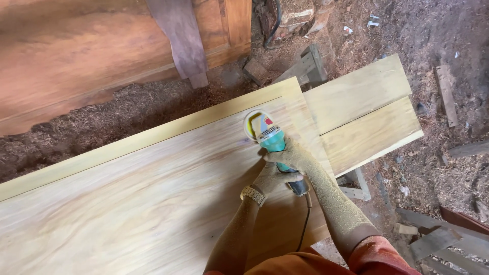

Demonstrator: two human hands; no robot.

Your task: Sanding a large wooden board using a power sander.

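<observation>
- The teal angle grinder (273, 140) sits near the far right corner of the pale wooden panel (153, 198), its round sanding disc (253, 124) laid on the wood just inside the raised border strip (153, 135) that runs along the far edge.
- The right hand (290, 157) is wrapped over the tool's body close to the head; the left hand (275, 178) is closed round the rear of the handle, a metal watch (253, 194) on that wrist. Both are clenched on the grinder, neither loose.
- To my eye the disc looks close to flat on the surface, which is what the work wants: a tipped disc would likely dig crescent marks into such soft, light wood (the tilt itself is hard to judge from above).
- I would keep the tool gliding along the grain and hold the disc edge off the border strip, since a touch there could nick it.
- The black cable (306, 214) trails back from the handle between the forearms; best kept behind the tool and clear of the disc.
- Both forearms are coated in fine sawdust, so grip may be slippery; a firm two-handed hold seems sensible.
- Beyond the panel's right end lie two plain boards (361, 109) side by side, seemingly as support.
- The ground around is thick with wood shavings (127, 109), with timber offcuts (448, 94) to the right and a reddish wooden door (76, 51) lying beyond the far edge.
</observation>
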